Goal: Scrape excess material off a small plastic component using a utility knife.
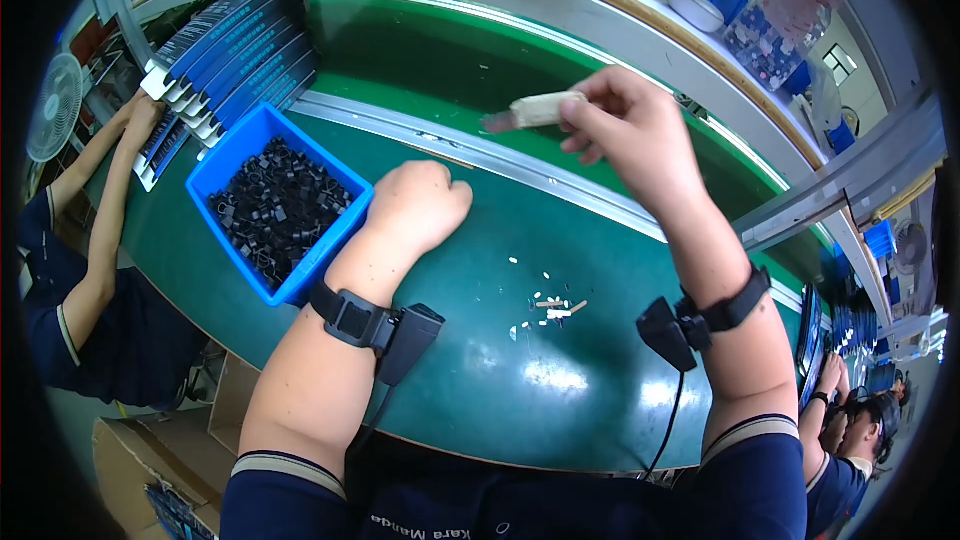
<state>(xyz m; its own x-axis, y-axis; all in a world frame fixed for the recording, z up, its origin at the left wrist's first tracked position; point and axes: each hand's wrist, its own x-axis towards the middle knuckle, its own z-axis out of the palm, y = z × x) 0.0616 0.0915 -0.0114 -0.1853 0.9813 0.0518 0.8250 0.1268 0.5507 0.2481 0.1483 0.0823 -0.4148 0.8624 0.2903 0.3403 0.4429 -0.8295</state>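
Observation:
My right hand (pixel 630 125) is raised over the far side of the green table (pixel 480 380). Its fingers pinch the pale, wrapped-looking handle of a small knife (pixel 540 111), whose short blade, a little blurred, points left. My left hand (pixel 420 205) rests closed on the tabletop, knuckles up; whatever its curled fingers may hold is hidden. Right beside it stands a blue bin (pixel 353 192) heaped with small black plastic clips (pixel 280 205). Several small white and brown scraps (pixel 555 312) lie scattered on the table between my forearms.
A stack of blue-and-white trays (pixel 235 55) stands at the far left, where a co-worker's hands (pixel 145 120) reach in. A metal rail (pixel 450 145) runs along the table's back edge, below a shelf. Another person (pixel 860 430) sits at the right. Cardboard boxes (pixel 150 460) sit lower left.

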